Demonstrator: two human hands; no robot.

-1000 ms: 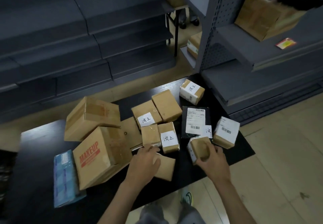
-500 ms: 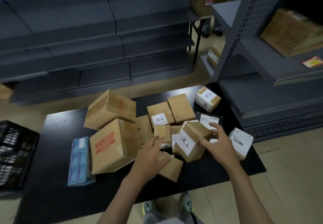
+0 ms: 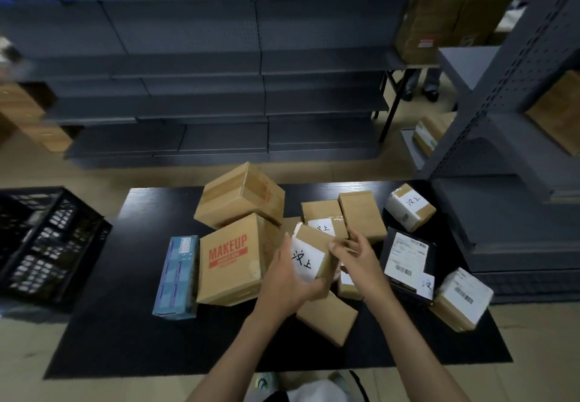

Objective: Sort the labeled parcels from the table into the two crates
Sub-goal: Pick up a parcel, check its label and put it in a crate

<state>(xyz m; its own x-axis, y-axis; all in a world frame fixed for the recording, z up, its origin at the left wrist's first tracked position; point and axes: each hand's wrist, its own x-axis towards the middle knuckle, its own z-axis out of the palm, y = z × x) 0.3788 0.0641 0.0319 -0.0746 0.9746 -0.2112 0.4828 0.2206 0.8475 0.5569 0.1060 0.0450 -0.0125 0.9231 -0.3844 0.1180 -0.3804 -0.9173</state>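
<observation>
Labeled parcel [image 3: 309, 257] gripped between left hand [image 3: 284, 288] and right hand [image 3: 357, 260], its underside hidden by them.

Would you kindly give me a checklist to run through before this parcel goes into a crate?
1. Left hand grips parcel: ok.
2. Label faces up, readable: ok.
3. Right hand off parcel: not ok, it pinches the far edge.
4. Black crate in view, left of table: ok.
5. Second crate located: cannot tell, not in view.
</observation>
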